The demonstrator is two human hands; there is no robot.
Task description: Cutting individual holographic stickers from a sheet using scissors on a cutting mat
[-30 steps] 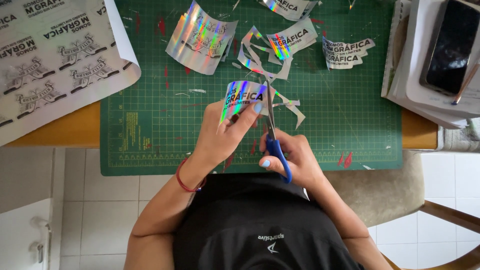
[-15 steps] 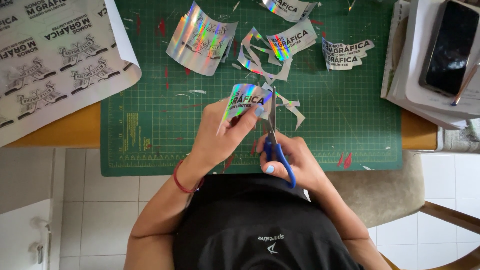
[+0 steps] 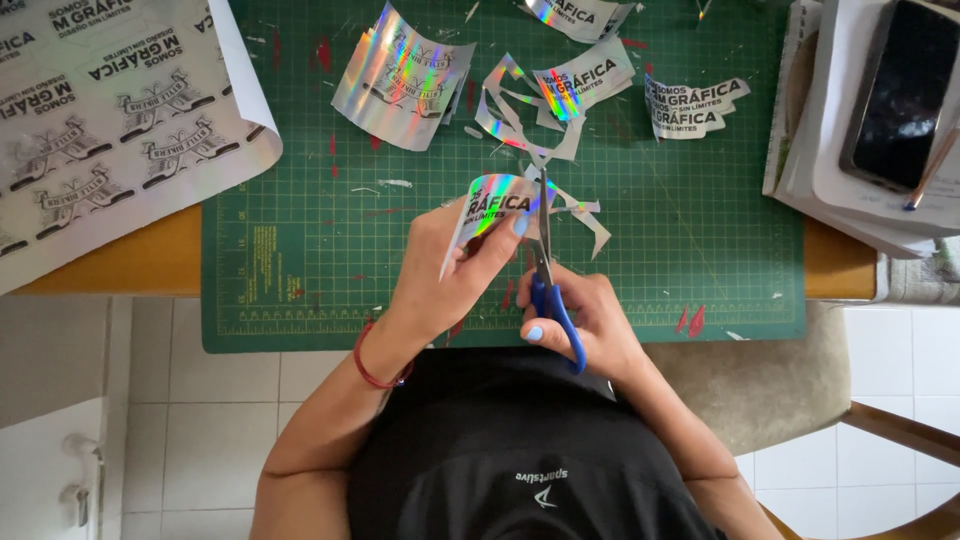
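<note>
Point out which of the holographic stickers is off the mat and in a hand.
The small shiny holographic sticker pinched in the left hand, against the blue-handled scissors. The other cut stickers all lie flat on the green cutting mat.

Bright, even daylight; sharp focus

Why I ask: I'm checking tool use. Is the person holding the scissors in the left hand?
No, the blue-handled scissors are in the right hand, while the left hand holds the shiny sticker.
</note>
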